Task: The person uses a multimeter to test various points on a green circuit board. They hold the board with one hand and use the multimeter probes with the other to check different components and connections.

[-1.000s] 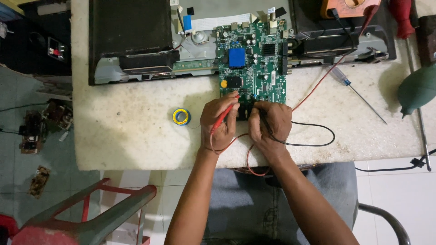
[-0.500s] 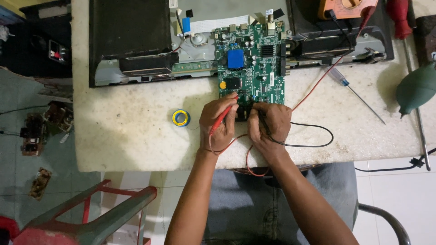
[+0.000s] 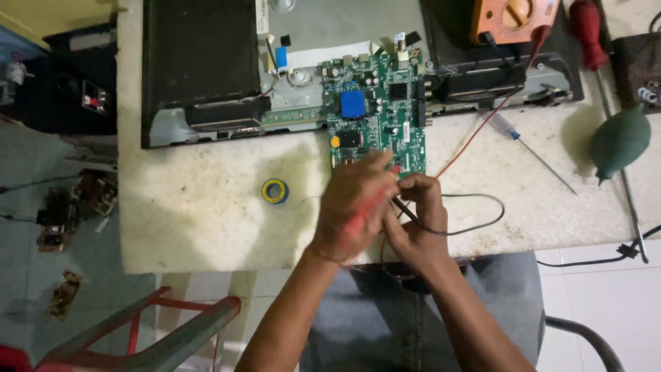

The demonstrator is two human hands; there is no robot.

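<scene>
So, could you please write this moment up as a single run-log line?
left hand: holds red probe | right hand: holds black probe | both at near edge of green circuit board | tape roll left of hands

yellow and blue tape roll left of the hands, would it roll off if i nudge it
The small yellow and blue ring-shaped tape roll lies flat on the pale padded tabletop, so it would probably slide rather than roll. It looks light, and the soft surface likely slows it.
</scene>
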